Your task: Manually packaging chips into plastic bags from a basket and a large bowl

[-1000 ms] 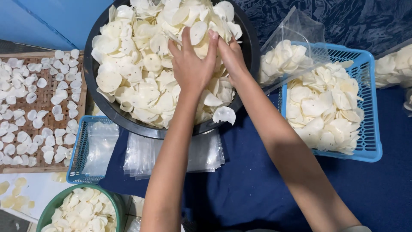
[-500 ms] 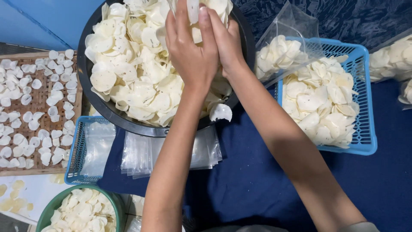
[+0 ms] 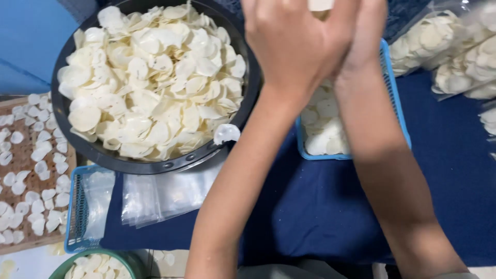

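Observation:
My left hand (image 3: 294, 46) and my right hand (image 3: 364, 31) are pressed together near the top edge, cupped around a bunch of white chips (image 3: 320, 5) that peeks out between them. They hover over a blue basket (image 3: 399, 111) that holds more white chips. To their left stands a big black bowl (image 3: 155, 166) heaped with white chips (image 3: 155, 88). A single chip (image 3: 226, 133) lies at the bowl's near rim. My fingertips are cut off by the frame.
Filled clear bags (image 3: 444, 46) lie at the far right. A stack of empty clear bags (image 3: 160, 196) sits below the bowl on dark blue cloth (image 3: 320, 206). At left are a small blue basket (image 3: 75, 212), a wooden tray (image 3: 20, 155) of small chips and a green bowl (image 3: 124, 258).
Both hands have come up out of the black bowl's heap and moved right, over the blue basket, staying pressed together.

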